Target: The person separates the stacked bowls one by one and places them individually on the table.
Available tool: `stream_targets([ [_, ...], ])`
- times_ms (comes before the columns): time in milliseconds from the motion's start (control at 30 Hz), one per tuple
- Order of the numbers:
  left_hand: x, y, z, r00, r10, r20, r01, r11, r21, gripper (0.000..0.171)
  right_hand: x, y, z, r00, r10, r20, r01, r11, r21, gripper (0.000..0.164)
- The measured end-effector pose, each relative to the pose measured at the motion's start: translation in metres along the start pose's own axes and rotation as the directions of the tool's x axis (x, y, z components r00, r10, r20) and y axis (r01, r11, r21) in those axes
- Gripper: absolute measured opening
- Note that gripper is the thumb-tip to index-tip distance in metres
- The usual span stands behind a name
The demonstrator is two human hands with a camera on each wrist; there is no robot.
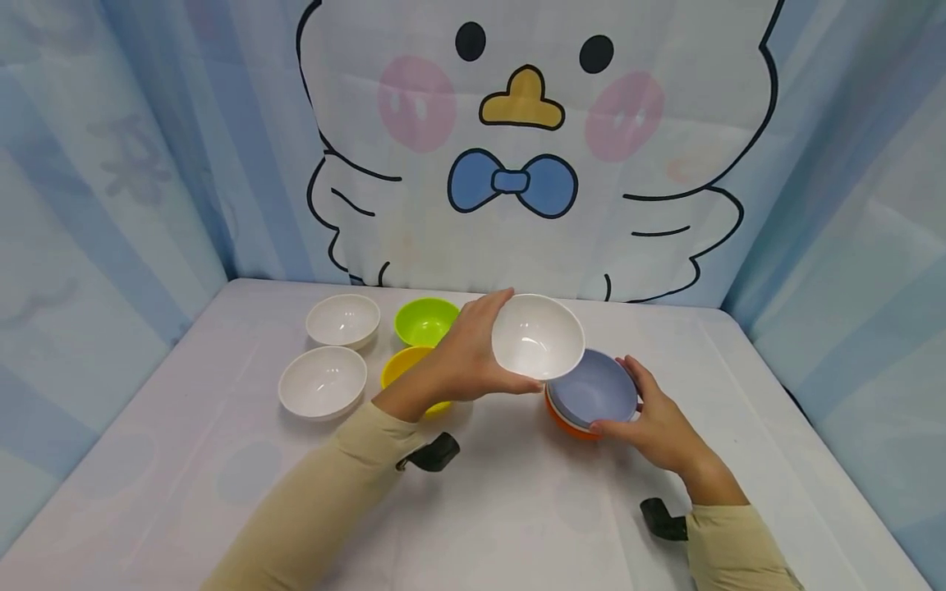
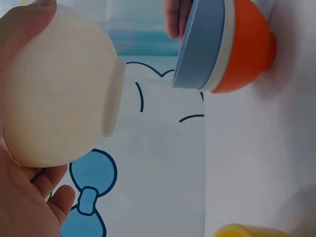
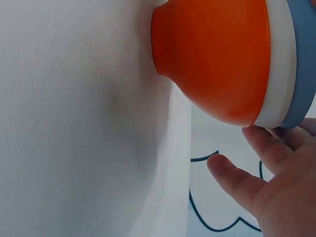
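My left hand [image 1: 473, 351] grips a white bowl [image 1: 538, 336] by its side, thumb near the front and fingers behind, raised above the table. The bowl's foot faces the stack in the left wrist view. Just to its right stands a stack of bowls: a blue-grey bowl [image 1: 595, 389] on top, a white bowl [image 3: 281, 64] beneath it, and an orange bowl [image 3: 212, 59] at the bottom, resting on the table. My right hand [image 1: 665, 427] holds this stack at its right side, thumb at the front and fingers round the back of the rim.
Two white bowls [image 1: 343, 320] [image 1: 323, 382] stand at the left on the white-covered table [image 1: 510, 509]. A green bowl [image 1: 425, 321] and a yellow bowl [image 1: 402, 363] are beside them, partly behind my left hand. A patterned curtain [image 1: 517, 254] encloses the back and sides.
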State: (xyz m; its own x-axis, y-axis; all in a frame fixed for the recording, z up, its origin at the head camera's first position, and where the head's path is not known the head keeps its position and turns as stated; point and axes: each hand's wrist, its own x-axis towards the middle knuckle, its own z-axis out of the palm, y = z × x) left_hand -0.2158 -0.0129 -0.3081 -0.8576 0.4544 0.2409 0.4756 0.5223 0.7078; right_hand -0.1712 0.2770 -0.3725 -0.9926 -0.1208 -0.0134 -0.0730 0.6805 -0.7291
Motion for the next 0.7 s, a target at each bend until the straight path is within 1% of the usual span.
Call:
stream_targets([
  [200,-0.012,-0.011,-0.006,0.999,-0.043,-0.016,0.043,0.999,0.005,0.118,0.0,0.0,0.0,1.0,-0.006,-0.004,0.006,1.0,-0.002,0.116],
  [333,-0.022,-0.019,-0.012,0.998,-0.059,-0.038,0.06,0.998,0.031,0.117,0.0,0.001,0.001,1.0,-0.007,-0.002,0.007,1.0,0.0,0.116],
  [467,-0.033,-0.03,-0.018,0.996,-0.064,-0.06,0.067,0.996,0.052,0.116,-0.001,0.001,0.001,1.0,-0.01,-0.003,0.01,1.0,-0.006,0.116],
  [567,-0.04,-0.038,-0.021,0.995,-0.063,-0.082,0.066,0.997,0.039,0.115,-0.001,0.001,0.0,1.0,-0.017,-0.007,0.017,1.0,-0.019,0.115],
  [700,-0.047,-0.045,-0.027,0.991,-0.087,-0.097,0.089,0.996,0.022,0.114,-0.001,0.0,0.0,1.0,-0.026,-0.008,0.026,0.999,-0.023,0.114],
])
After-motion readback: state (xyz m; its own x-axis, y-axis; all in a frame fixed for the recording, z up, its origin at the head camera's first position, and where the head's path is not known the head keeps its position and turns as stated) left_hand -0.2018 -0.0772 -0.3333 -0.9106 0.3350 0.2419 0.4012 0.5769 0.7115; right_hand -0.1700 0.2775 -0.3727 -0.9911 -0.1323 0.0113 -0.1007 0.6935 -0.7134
